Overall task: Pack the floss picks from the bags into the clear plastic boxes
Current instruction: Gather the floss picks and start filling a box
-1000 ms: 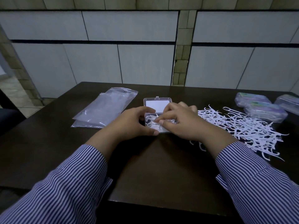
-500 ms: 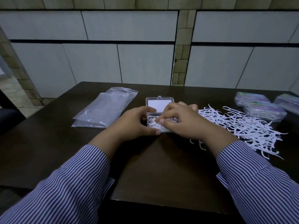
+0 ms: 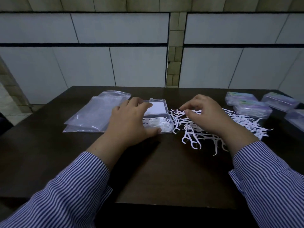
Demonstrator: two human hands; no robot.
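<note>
Pale tiled wall panels back a dark wooden table where the packing goes on. At its middle sits a small clear plastic box with its hinged lid lying open behind it and a shallow layer of white floss picks inside. Half a second ago both hands were bunched over this box, settling picks into it; now the right hand has left it and hovers over the loose heap of white plastic floss picks just to the box's right, thumb and forefinger drawn close at the heap's top, whether already pinching a pick I cannot tell. The left hand stays on the box, fingers spread across its left side and thumb laid along the front edge, steadying it. That reads as one load delivered and another being fetched; the box looks far from full. Further left lie two flat, emptied clear plastic bags. At the far right stand several closed, filled boxes, so the job seems well under way.
</note>
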